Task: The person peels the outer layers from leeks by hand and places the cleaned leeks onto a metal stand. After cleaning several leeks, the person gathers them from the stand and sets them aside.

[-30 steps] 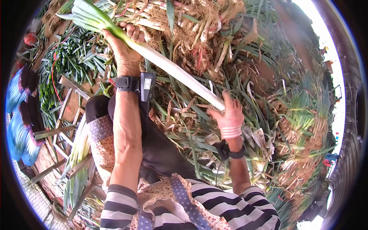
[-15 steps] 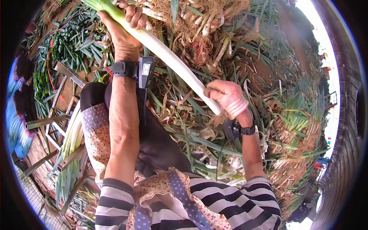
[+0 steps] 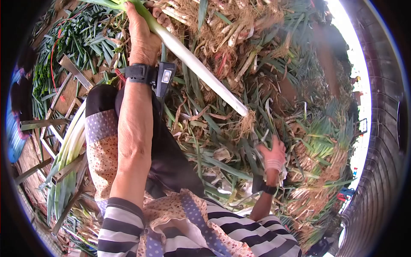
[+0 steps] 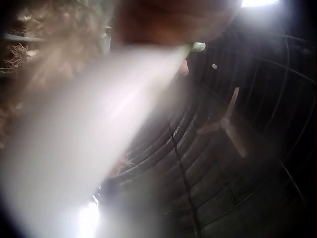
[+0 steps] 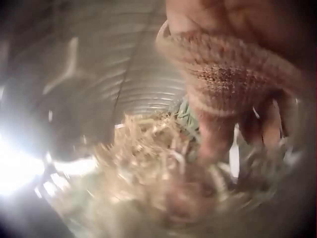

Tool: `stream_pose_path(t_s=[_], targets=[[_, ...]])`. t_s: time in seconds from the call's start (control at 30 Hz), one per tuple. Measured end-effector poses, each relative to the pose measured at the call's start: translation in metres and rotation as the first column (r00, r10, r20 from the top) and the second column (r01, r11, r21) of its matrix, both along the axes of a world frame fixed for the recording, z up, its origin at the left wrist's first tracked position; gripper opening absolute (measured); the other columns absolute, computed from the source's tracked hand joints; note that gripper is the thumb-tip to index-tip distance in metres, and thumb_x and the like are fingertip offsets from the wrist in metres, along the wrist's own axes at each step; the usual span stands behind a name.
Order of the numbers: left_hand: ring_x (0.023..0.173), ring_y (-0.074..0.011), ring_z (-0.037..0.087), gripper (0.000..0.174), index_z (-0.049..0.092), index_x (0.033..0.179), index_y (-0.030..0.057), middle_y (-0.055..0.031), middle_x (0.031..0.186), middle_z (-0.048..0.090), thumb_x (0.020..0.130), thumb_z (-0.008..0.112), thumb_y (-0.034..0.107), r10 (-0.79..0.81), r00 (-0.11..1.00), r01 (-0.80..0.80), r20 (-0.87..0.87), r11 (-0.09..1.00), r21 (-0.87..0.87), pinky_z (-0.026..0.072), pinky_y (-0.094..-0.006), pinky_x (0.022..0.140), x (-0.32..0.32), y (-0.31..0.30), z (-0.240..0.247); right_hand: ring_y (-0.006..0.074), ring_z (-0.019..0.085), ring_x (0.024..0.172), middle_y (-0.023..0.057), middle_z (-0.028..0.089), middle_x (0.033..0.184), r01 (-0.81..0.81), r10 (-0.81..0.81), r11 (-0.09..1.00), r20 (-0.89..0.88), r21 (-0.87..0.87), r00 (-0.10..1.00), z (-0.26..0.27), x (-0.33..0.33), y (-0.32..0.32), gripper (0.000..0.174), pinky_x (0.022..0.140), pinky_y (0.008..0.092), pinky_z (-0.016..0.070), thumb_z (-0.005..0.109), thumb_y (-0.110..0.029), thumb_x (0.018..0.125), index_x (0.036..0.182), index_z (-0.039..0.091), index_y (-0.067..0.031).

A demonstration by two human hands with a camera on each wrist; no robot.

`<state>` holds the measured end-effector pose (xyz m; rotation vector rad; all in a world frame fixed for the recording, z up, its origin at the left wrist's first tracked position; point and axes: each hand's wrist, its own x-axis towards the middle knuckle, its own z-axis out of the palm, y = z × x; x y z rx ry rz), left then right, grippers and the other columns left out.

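In the head view the left hand [image 3: 145, 36] grips a long leek [image 3: 192, 64] near its green end. The white stalk slants down to the right and ends in a tuft of roots [image 3: 247, 124]. Blurred and close, the same leek [image 4: 94, 119] crosses the left wrist view under the left hand [image 4: 173, 20]. The right hand [image 3: 272, 154], in a pink knitted glove, is below and right of the roots, apart from the leek, its fingers spread. In the right wrist view the gloved right hand [image 5: 223, 84] has its fingers pointing down, above blurred plant scraps.
Rooted leeks [image 3: 231, 25] lie piled at the top, with more bundles [image 3: 319, 150] on the right. Loose leaves and peelings [image 3: 222, 154] cover the ground between. A metal frame [image 3: 64, 124] holding pale leeks [image 3: 70, 150] stands left of the knees; cut greens [image 3: 64, 55] lie beyond it.
The right hand has left the leek's lower end and moved down and right, its fingers opening out from their curl. The root tuft now shows. The left hand still grips the leek.
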<state>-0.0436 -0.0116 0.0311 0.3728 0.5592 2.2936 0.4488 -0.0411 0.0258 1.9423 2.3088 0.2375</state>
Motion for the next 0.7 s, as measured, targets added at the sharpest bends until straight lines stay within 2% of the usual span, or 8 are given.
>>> stream_pose_path(t_s=[0.03,0.07,0.1,0.17,0.23,0.33,0.53,0.7], targets=[[0.054,-0.0158,0.035,0.060,0.048,0.086,0.0053,-0.0034,0.061,0.038,0.092,0.028,0.062,0.012,1.000,-0.012,-0.002,1.000,0.007,0.0318,-0.0305,0.050,-0.002,0.000,0.001,0.0227,0.056,0.094,0.0151,0.055,0.112,-0.012,0.012,1.000,-0.002,0.007,1.000,0.011,-0.012,0.005,0.070,0.082,0.0332,0.0460,0.075,-0.022,0.066,0.127,0.046,-0.0033],[0.054,-0.0158,0.036,0.058,0.048,0.087,0.0051,-0.0034,0.061,0.039,0.092,0.030,0.060,0.027,0.999,-0.027,0.019,0.999,-0.018,0.0323,-0.0307,0.051,-0.002,0.000,0.000,0.0230,0.057,0.094,0.0145,0.057,0.110,0.002,0.018,0.999,-0.382,0.052,0.924,0.019,-0.020,0.007,0.072,0.082,0.0344,0.0464,0.077,-0.020,0.064,0.127,0.047,-0.0047],[0.054,-0.0158,0.037,0.056,0.048,0.088,0.0049,-0.0034,0.061,0.039,0.093,0.031,0.059,0.033,0.999,-0.031,0.042,0.998,-0.046,0.0328,-0.0309,0.051,0.001,0.001,-0.001,0.0233,0.058,0.095,0.0138,0.058,0.108,0.043,0.030,0.995,-0.703,0.085,0.711,0.027,-0.029,0.006,0.074,0.082,0.0355,0.0468,0.079,-0.019,0.061,0.127,0.048,-0.0062],[0.055,-0.0160,0.038,0.053,0.048,0.089,0.0045,-0.0031,0.061,0.039,0.093,0.034,0.056,0.093,0.991,-0.087,0.094,0.994,-0.065,0.0333,-0.0316,0.051,0.010,0.000,0.002,0.0233,0.058,0.096,0.0126,0.060,0.105,-0.115,0.179,0.984,-0.769,0.136,0.613,0.055,-0.078,0.001,0.081,0.083,0.0371,0.0474,0.084,-0.018,0.054,0.126,0.049,-0.0082],[0.054,-0.0165,0.042,0.047,0.047,0.088,0.0082,-0.0036,0.060,0.042,0.092,0.040,0.055,0.070,0.991,-0.068,0.112,0.997,-0.022,0.0362,-0.0326,0.051,0.006,0.000,-0.004,0.0234,0.058,0.094,0.0095,0.062,0.099,-0.278,0.312,0.945,-0.739,0.175,0.597,0.057,-0.116,0.008,0.086,0.085,0.0379,0.0473,0.086,-0.020,0.048,0.126,0.049,-0.0105],[0.053,-0.0166,0.040,0.049,0.047,0.088,0.0079,-0.0043,0.061,0.041,0.092,0.040,0.056,0.051,0.992,-0.051,0.115,0.999,-0.009,0.0355,-0.0319,0.051,0.003,-0.002,-0.005,0.0259,0.057,0.096,0.0068,0.062,0.099,-0.511,0.497,0.849,-0.529,0.133,0.688,0.053,-0.150,0.031,0.084,0.087,0.0402,0.0464,0.086,-0.023,0.048,0.123,0.049,-0.0138],[0.053,-0.0152,0.037,0.050,0.047,0.087,0.0076,-0.0032,0.062,0.040,0.092,0.038,0.056,0.009,0.994,-0.016,0.106,0.998,0.065,0.0327,-0.0298,0.050,0.002,-0.003,-0.001,0.0354,0.053,0.102,0.0128,0.059,0.106,-0.627,0.527,0.779,-0.546,0.003,0.652,0.039,-0.168,0.049,0.076,0.088,0.0464,0.0439,0.081,-0.021,0.054,0.122,0.049,-0.0113],[0.054,-0.0138,0.035,0.053,0.049,0.087,0.0063,-0.0021,0.063,0.038,0.093,0.034,0.057,-0.064,0.997,0.059,0.038,0.991,0.118,0.0310,-0.0282,0.049,-0.011,-0.001,-0.013,0.0361,0.053,0.103,0.0144,0.059,0.109,-0.629,0.537,0.777,-0.535,0.014,0.652,0.035,-0.168,0.048,0.074,0.086,0.0463,0.0455,0.081,-0.020,0.054,0.121,0.050,-0.0116]])
